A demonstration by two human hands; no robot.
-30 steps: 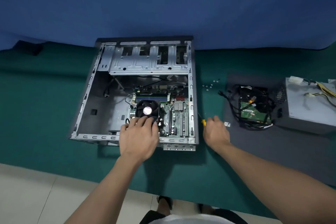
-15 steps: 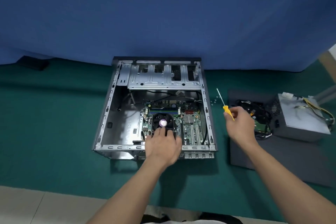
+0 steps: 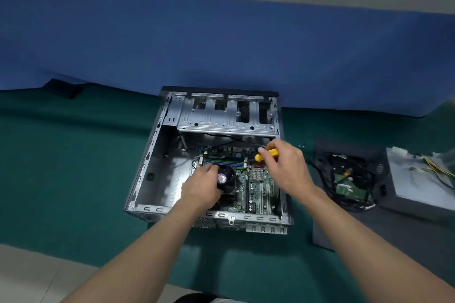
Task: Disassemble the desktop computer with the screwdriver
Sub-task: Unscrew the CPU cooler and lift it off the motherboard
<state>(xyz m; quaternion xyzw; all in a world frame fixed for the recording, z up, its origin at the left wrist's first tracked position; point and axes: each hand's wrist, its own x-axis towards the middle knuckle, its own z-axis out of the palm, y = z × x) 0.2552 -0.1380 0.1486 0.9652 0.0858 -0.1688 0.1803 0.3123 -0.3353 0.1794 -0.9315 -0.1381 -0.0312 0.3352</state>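
Screwdriver (image 3: pixel 272 153) moved beside fan (image 3: pixel 229 181), hard drive (image 3: pixel 349 187) rightward

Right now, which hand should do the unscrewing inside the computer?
Probably the right hand: it grips the yellow screwdriver, its shaft pointing at the motherboard beside the fan. The left hand holds the fan and has no tool.

Both arms reach forward, left hand (image 3: pixel 202 187) curled downward, right hand (image 3: pixel 286 171) gripping.
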